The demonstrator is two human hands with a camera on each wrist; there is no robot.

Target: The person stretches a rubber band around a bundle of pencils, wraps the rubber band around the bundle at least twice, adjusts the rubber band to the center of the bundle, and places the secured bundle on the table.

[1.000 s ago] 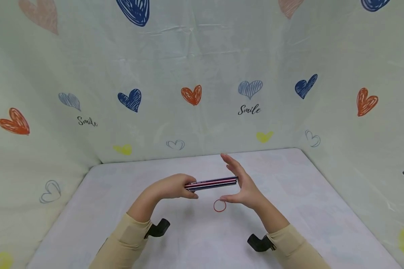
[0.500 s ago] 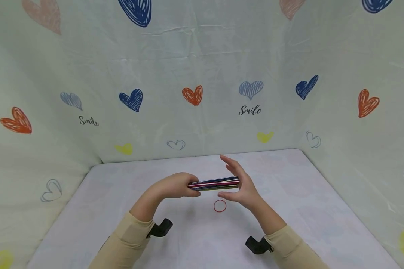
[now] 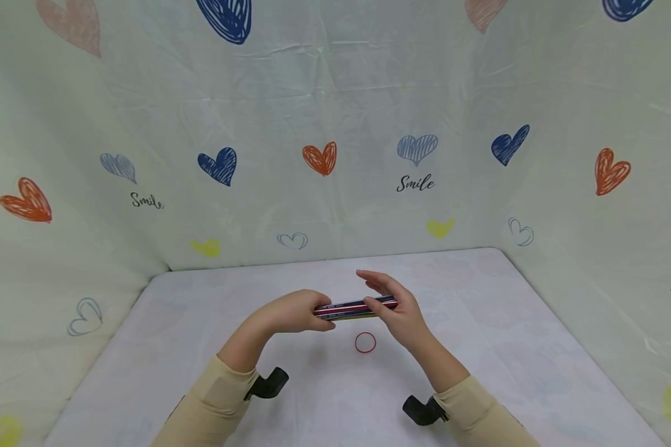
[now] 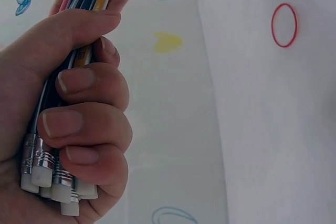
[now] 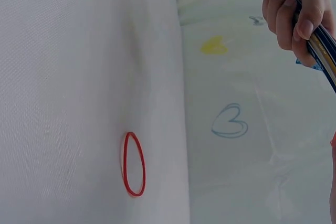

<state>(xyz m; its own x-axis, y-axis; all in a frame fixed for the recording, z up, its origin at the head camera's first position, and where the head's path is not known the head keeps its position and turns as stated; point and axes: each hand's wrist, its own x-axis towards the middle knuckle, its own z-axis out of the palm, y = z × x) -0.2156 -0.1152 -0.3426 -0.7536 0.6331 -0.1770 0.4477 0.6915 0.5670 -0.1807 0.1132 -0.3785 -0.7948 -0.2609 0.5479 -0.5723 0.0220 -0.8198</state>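
Observation:
My left hand [image 3: 293, 311] grips a bundle of pencils [image 3: 346, 310] above the table, fingers curled round it. In the left wrist view, white erasers [image 4: 62, 192] in silver ferrules stick out below that hand's little finger. At the other end of the bundle is my right hand [image 3: 401, 313]: its thumb lies across the near side, while the fingers reach out straight on the far side. The pencils' far ends are hidden at its palm. Below the hands, a thin red ring like a rubber band [image 5: 125, 165] lies on the table.
The white table [image 3: 201, 385] ends at a pale curtain [image 3: 363, 205] printed with hearts, which also hangs along both sides. Black wrist cameras [image 3: 269, 383] are strapped at both sleeves.
My right thumb has risen from below the bundle onto its near side, and the right fingers have lowered towards it. My left hand keeps its grip, the bundle shifting slightly right.

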